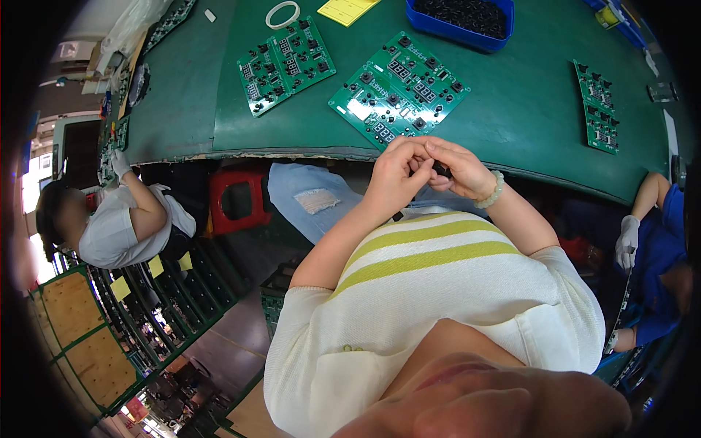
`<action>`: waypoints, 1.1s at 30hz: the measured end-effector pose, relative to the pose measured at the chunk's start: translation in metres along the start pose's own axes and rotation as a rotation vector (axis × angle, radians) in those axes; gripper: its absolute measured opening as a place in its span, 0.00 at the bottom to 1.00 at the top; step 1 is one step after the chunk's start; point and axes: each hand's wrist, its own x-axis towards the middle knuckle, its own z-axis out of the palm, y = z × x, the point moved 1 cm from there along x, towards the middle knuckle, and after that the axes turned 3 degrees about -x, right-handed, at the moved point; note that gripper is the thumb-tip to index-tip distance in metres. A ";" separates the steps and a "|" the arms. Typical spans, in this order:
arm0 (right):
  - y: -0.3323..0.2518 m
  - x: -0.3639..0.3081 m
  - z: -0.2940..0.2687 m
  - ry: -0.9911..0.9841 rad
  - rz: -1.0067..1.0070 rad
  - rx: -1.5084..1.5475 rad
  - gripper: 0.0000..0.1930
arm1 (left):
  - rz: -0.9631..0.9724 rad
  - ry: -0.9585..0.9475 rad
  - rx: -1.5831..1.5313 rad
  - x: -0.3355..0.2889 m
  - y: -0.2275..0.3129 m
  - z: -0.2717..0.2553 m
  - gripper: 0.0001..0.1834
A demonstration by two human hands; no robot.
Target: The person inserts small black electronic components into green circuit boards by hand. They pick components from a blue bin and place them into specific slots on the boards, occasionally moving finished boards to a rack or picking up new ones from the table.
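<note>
My left hand [400,174] and my right hand [461,169] meet at the near edge of the green table. Their fingers are closed together around a small black part [441,169], mostly hidden by the fingertips. Just beyond my hands lies a large green circuit board [405,109] with digit displays, black buttons and other components. Another populated green circuit board [272,76] rests to its left. A blue bin [460,41] full of small black parts stands at the far side.
A white ring [282,14] and a yellow paper pad [347,9] lie at the back. Another green board [599,109] is at the right. Co-workers with gloved hands sit at left [120,164] and right [628,241]. A red stool [237,201] stands beneath the table's edge.
</note>
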 end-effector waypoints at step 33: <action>-0.100 0.032 -0.045 0.336 -0.366 -0.411 0.13 | -0.073 0.316 -0.308 0.062 -0.008 -0.056 0.10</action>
